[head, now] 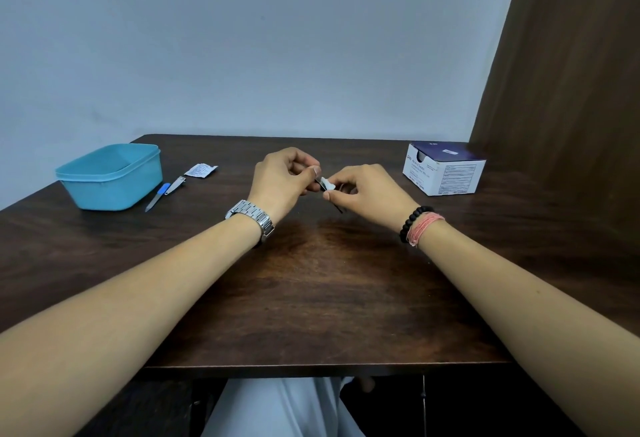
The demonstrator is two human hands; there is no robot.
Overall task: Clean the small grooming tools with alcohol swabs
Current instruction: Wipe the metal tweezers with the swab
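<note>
Dark wood tabletop fills the space in front of the seated person, its near edge just above a lap in pale cloth. Both forearms reach out over it and meet at the middle. The left hand, a steel watch on its wrist, pinches one end of a thin dark tool, perhaps a hairpin or tweezers; it is too slim to tell. The right hand, with bead and cord bracelets at the wrist, pinches a small white swab folded around that tool, fingers curled. Wiping looks to be under way on this piece.

Further back on the left lie a blue-handled nail file and a nail clipper, touching or nearly so, just beside a teal tub; whether they are already cleaned I cannot tell. A torn swab packet lies behind them. Far right stands the swab box, opened, before a plain wall.
</note>
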